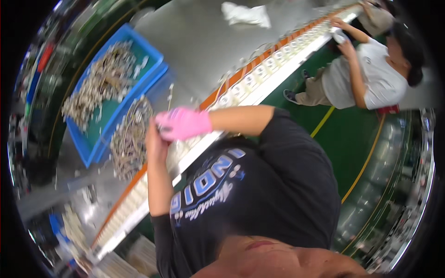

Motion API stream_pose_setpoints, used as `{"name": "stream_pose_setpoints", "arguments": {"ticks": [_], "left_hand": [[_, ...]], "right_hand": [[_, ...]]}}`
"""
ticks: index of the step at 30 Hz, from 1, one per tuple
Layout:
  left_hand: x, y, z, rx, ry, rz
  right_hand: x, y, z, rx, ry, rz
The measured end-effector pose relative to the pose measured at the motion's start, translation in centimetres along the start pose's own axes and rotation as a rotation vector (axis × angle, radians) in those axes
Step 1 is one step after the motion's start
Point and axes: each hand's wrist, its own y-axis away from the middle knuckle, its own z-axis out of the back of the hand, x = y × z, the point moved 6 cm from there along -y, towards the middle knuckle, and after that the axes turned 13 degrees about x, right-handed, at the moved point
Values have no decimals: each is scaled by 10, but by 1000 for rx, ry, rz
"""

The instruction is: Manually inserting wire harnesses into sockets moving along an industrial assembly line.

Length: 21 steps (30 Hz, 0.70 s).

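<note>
My right hand (184, 124) wears a pink glove and is closed, its fingers meeting those of my left hand. My left hand (156, 140) is bare, with its fingers drawn together against the glove. Whatever lies between them is small and blurred; I cannot make out what it is. Both hands are above a long rail (139, 191) lined with white square pieces with dark round centres and edged in orange. Just left of them lies a heap of pale cables (131, 134) with white ends.
A blue crate (124, 101) holding many cables with white connectors stands on the metal table (185, 41). A white cloth or bag (245, 15) lies at the far side. Another person (366, 76) in a white shirt works along the rail at the right, with one more beyond.
</note>
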Motion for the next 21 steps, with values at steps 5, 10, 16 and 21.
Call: {"name": "stream_pose_setpoints", "arguments": {"ticks": [5,10,16,21], "left_hand": [[3,-5,10,39,-612,-37],[1,13,-1,81,-915,-189],[-6,47,-35,124,-1396,-584],[1,50,-36,107,-1429,-552]], "right_hand": [[-10,23,13,-54,27,5],[-4,30,15,-35,135,102],[-5,33,-18,297,463,252],[1,31,-13,415,557,93]]}}
